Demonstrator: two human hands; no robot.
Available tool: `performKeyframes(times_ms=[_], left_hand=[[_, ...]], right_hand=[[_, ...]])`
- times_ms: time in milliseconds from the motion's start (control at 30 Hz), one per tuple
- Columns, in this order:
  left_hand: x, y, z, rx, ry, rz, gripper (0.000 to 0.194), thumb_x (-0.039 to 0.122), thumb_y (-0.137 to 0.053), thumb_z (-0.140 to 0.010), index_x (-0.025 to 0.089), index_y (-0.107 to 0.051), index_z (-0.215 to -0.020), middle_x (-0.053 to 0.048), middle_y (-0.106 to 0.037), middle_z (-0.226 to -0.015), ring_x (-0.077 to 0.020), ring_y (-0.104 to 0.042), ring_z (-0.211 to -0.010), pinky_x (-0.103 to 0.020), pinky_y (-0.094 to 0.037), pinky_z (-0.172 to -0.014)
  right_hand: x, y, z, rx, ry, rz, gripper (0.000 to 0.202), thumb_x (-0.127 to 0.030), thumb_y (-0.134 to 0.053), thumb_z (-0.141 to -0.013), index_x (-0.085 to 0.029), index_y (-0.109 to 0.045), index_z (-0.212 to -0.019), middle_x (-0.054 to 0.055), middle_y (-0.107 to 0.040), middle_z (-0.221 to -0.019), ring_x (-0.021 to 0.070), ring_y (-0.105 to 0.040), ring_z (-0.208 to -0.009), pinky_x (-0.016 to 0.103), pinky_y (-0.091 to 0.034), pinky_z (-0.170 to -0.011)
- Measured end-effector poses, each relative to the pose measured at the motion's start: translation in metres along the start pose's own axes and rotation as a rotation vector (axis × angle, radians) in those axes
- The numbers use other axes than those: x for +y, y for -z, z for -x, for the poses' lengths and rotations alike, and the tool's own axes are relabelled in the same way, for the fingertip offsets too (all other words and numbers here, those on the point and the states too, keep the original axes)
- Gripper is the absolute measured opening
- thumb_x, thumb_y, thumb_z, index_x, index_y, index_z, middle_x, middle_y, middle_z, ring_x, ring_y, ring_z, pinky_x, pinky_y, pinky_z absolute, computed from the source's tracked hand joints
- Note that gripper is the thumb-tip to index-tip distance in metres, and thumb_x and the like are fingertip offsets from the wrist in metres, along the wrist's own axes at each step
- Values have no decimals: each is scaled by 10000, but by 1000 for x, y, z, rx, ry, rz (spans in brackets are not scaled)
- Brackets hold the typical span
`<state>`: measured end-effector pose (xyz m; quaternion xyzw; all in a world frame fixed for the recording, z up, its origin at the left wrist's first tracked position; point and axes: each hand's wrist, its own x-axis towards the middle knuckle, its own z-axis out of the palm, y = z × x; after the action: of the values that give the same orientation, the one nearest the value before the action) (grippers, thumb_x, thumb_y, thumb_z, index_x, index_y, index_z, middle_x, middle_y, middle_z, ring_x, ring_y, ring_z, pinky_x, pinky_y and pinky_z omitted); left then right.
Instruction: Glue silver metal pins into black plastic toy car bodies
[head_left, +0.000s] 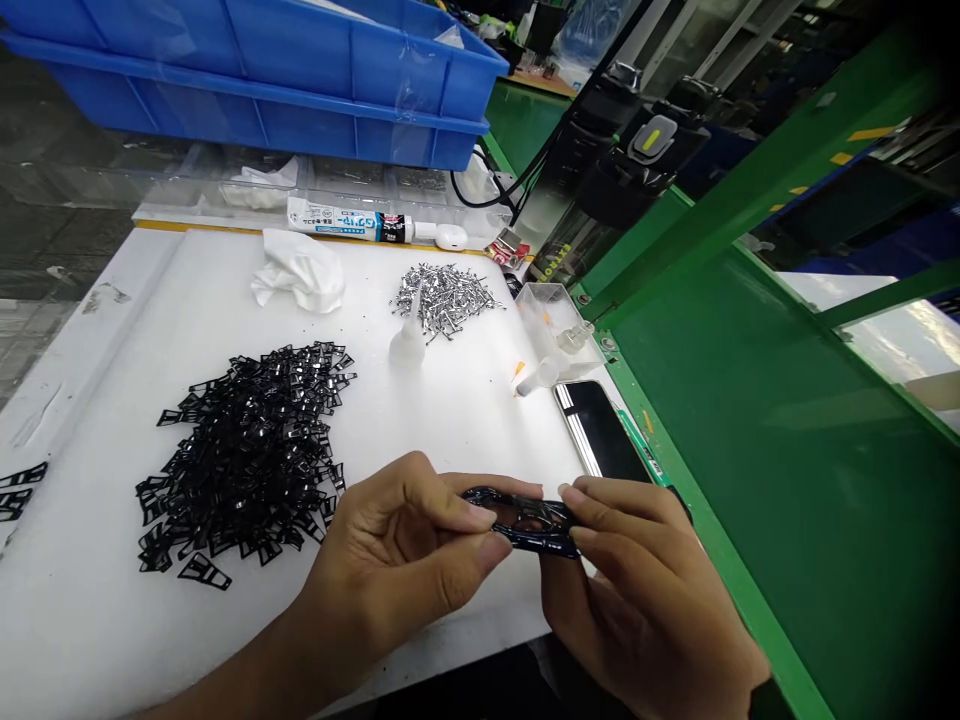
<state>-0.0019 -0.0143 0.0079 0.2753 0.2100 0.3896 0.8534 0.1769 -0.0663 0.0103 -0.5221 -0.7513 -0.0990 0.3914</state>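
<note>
Between my two hands is a glossy black plastic frame piece [529, 518] with openings through it, raised above the front of the white work board [420, 430]. My left hand [409, 555] pinches its left end between thumb and fingers. On the right end, the fingers of my right hand [637, 580] are closed, covering part of it. Left of my left hand lies a large heap of small black slotted parts [251, 450]. Beyond my hands sit a small translucent dropper bottle [407, 343] and a pile of small silvery metal pins [446, 298].
A phone [602, 430] and a clear plastic box [559, 325] lie along the right edge by a green metal frame [750, 390]. Behind are a crumpled tissue [298, 270], a glue tube [349, 222], blue bins [300, 80] and a dark bottle [577, 220].
</note>
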Motion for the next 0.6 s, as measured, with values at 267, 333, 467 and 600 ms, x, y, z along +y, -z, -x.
performKeyframes(times_ms=[267,333,467,600], left_hand=[[-3,3,2,9,20,61,161,67,-709,-846,207,-656,-787,-60,-768,-1155,-258,-714,-1092,-446,-484,-1021],[-3,3,3,-2,22,66,165,55,-711,-844,210,-680,-799,-52,-763,-1170,-245,-714,-1092,-422,-490,-1011],[-2,4,1,-15,22,62,149,57,-720,-840,200,-693,-809,-69,-752,-1197,-245,-707,-1107,-400,-483,-1014],[0,4,-2,-16,31,57,125,83,-723,-846,190,-675,-804,-86,-749,-1203,-260,-717,-1085,-416,-485,-1009]], right_hand=[[-4,3,-3,-7,-83,-28,318,-28,-703,-766,-234,-588,-980,46,-705,-819,228,-721,-795,359,-633,-609],[-3,5,-2,-16,-73,-17,278,-30,-702,-775,-217,-593,-948,68,-708,-867,222,-717,-826,355,-630,-631],[3,8,0,-63,-8,-33,235,-27,-702,-783,-174,-604,-937,104,-707,-945,221,-702,-896,340,-625,-674],[7,9,1,-83,-60,-53,201,-77,-721,-811,-198,-630,-943,87,-726,-951,212,-709,-874,343,-626,-680]])
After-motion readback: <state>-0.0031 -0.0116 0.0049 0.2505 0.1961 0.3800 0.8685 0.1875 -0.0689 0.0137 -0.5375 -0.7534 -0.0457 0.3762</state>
